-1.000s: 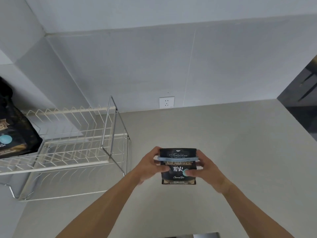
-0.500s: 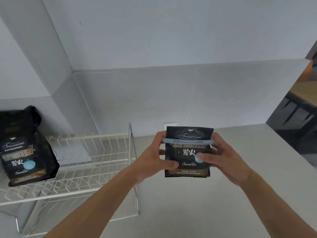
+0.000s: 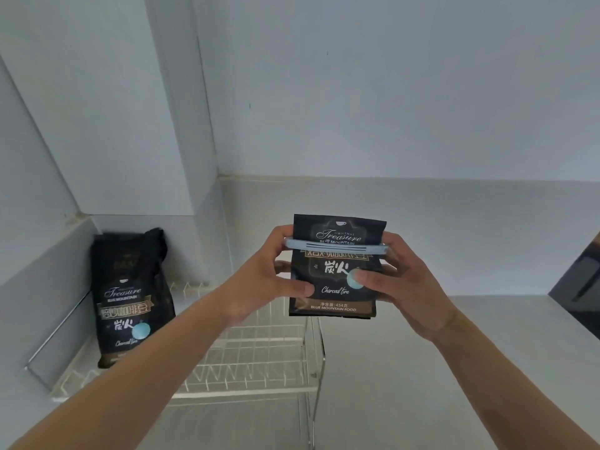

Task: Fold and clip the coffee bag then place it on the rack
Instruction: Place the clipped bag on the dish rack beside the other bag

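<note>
Above the rack [image 3: 246, 365] we hold the coffee bag [image 3: 336, 267], higher and farther left than before, left hand [image 3: 263, 280] and right hand [image 3: 402, 284] gripping its sides; a blue clip [image 3: 334, 246] spans its fold. Another bag [image 3: 130, 300] now shows fully on the rack.

Both bare forearms reached up from the lower corners of the view and converged near the middle. The left hand [image 3: 269, 280] gripped the left edge of the coffee bag [image 3: 334, 274], thumb stretched flat across the front near the lower part and fingers curled behind, its upper fingers touching the left end of the pale blue clip [image 3: 336, 247]. The right hand [image 3: 406, 284] mirrored it on the right edge, thumb pressed on the front over a light blue dot, fingers wrapped around the back. Both wrists were bent slightly inward, holding the bag upright.
</note>
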Demonstrator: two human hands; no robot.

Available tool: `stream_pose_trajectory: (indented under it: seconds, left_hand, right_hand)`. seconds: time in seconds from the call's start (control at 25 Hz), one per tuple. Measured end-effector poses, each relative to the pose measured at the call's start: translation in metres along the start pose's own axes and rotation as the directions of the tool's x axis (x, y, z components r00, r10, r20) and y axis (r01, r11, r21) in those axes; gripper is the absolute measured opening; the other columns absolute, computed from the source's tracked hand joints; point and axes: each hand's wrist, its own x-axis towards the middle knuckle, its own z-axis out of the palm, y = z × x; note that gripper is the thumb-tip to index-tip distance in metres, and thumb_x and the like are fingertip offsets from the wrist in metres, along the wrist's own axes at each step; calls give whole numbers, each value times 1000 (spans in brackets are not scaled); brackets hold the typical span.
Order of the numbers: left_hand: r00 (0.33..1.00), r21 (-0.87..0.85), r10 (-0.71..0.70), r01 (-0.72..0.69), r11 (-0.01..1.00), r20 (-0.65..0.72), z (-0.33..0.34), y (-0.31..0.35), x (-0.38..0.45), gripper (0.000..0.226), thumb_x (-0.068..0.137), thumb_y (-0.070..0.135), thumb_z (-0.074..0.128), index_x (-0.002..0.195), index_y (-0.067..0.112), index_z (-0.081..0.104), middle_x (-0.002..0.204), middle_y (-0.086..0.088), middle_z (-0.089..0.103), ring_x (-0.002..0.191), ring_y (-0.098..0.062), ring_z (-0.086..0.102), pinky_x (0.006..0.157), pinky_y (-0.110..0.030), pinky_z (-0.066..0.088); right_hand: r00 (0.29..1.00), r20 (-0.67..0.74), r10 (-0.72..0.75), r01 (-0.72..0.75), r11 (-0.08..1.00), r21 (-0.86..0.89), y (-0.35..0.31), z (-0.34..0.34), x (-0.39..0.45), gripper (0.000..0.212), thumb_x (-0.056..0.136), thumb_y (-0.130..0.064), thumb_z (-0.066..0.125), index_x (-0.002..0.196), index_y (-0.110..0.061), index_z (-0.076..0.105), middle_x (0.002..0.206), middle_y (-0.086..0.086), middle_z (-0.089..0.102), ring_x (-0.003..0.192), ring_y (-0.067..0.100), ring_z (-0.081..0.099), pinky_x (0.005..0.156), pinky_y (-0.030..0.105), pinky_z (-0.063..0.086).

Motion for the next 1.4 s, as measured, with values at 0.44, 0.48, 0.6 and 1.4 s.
stream_pose_trajectory:
  seconds: [0.44, 0.48, 0.6, 1.4]
  left_hand:
    - [975, -69, -92, 80, 994, -201, -105, -38, -68, 78, 62, 0, 82, 125, 34, 51, 129, 0, 55, 115, -37, 56, 92, -57, 53]
    - [973, -70, -106, 94, 993, -207, -107, -42, -70, 78, 62, -1, 81, 125, 34, 51, 129, 0, 54, 116, -37, 56, 93, -57, 53]
    - [960, -106, -161, 140, 984, -228, -111, -58, -76, 75, 65, -9, 78, 122, 32, 53, 129, -3, 53, 116, -36, 56, 92, -57, 53]
    - [867, -104, -444, 431, 896, -226, -115, -108, -97, 73, 73, -15, 74, 122, 33, 48, 124, -1, 61, 110, -23, 63, 93, -47, 55]
  right_hand:
    - [982, 178, 57, -35, 991, -127, 41, 116, 49, 63, 70, -10, 86, 118, -36, 55, 115, -8, 70, 107, 16, 66, 84, 36, 61]
    - [983, 172, 68, -46, 990, -133, 46, 120, 50, 63, 70, -9, 87, 117, -37, 56, 113, -9, 71, 106, 15, 67, 83, 34, 61]
    - [981, 149, 123, -109, 989, -101, 64, 131, 50, 64, 67, -7, 87, 114, -38, 58, 115, -6, 70, 104, 19, 68, 80, 33, 61]
    - [909, 71, 410, -396, 905, -152, 123, 166, 40, 66, 64, 6, 84, 107, -37, 58, 118, -1, 64, 97, 21, 70, 67, 34, 63]
